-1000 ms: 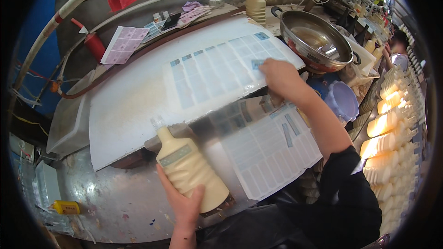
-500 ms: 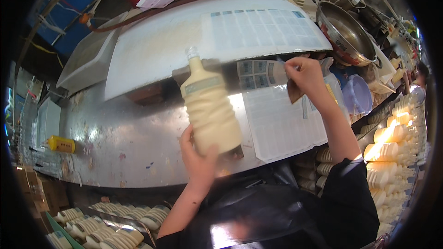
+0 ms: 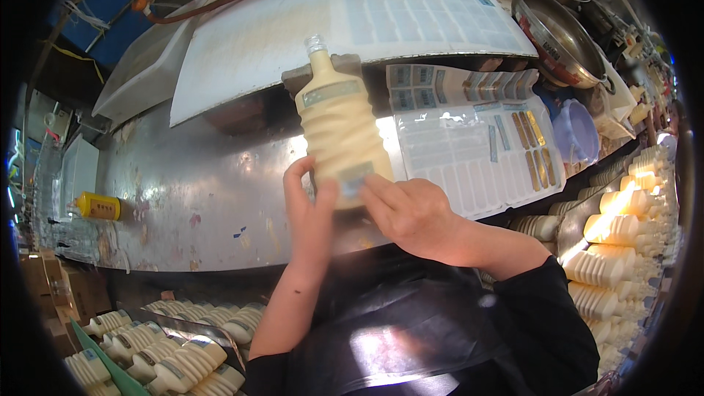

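Note:
A cream-coloured ribbed bottle (image 3: 341, 128) with a clear threaded neck lies on its back on the metal bench, its neck end over a grey-brown block (image 3: 350, 64). A grey-green label band crosses its shoulder. My left hand (image 3: 308, 202) grips the bottle's lower left side, thumb near the base. With closed fingertips my right hand (image 3: 414, 213) holds a small bluish label (image 3: 354, 178) against the lower front; its edge under the fingers is partly hidden. Both hands are slightly blurred.
A sheet of label strips (image 3: 440, 165), some gold-brown, lies to the right. Behind is a white board (image 3: 257, 44) with another label sheet. A metal pan (image 3: 561, 37), lilac bucket (image 3: 576, 132) and yellow bottle (image 3: 97, 206) stand around. Stacked cream bottles (image 3: 601, 264) fill both lower sides.
My right hand has come from the label sheet to the bottle's lower front, where a bluish label now shows. The left hand stays on the bottle. The view has shifted slightly.

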Motion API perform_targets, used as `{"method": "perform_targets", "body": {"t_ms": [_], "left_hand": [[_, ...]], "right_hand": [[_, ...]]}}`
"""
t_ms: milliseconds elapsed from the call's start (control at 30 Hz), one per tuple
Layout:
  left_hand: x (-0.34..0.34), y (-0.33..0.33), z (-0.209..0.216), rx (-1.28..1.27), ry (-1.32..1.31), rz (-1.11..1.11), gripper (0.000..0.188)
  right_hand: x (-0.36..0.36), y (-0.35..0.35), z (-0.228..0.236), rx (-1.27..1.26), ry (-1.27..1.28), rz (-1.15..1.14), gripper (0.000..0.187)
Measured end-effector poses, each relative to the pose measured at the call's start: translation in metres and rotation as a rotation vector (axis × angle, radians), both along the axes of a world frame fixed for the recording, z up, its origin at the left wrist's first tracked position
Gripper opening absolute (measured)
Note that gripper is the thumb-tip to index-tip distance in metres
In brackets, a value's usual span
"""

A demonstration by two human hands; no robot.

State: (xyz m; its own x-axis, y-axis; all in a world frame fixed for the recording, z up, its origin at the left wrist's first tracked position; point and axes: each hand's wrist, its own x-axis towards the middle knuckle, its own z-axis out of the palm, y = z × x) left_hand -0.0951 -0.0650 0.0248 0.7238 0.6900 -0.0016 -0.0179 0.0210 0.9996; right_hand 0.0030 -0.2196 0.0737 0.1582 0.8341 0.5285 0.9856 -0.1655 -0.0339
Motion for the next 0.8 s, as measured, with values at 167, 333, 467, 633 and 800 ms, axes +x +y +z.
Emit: {"method": "perform_targets", "body": {"t_ms": [167,333,467,633,800], "left_hand": [[0.006,-0.003,0.003,0.136,0.147,0.004,0.063],[0.003,-0.002,-0.005,0.132,0.108,0.009,0.064],[0.001,-0.003,-0.004,0.092,0.098,0.034,0.062],[-0.001,-0.005,-0.006,0.119,0.066,0.013,0.064],[-0.001,-0.002,-0.005,0.108,0.073,-0.023,0.064]], "right_hand": [[-0.008,-0.003,-0.003,-0.006,-0.053,-0.027,0.019],[-0.015,-0.021,-0.008,-0.117,0.123,0.015,0.027],[-0.001,-0.024,-0.003,-0.03,0.515,-0.043,0.028],[0.022,0.0,-0.025,0.065,1.258,-0.341,0.058],[0.021,0.003,-0.028,0.081,1.328,-0.391,0.062]]}}
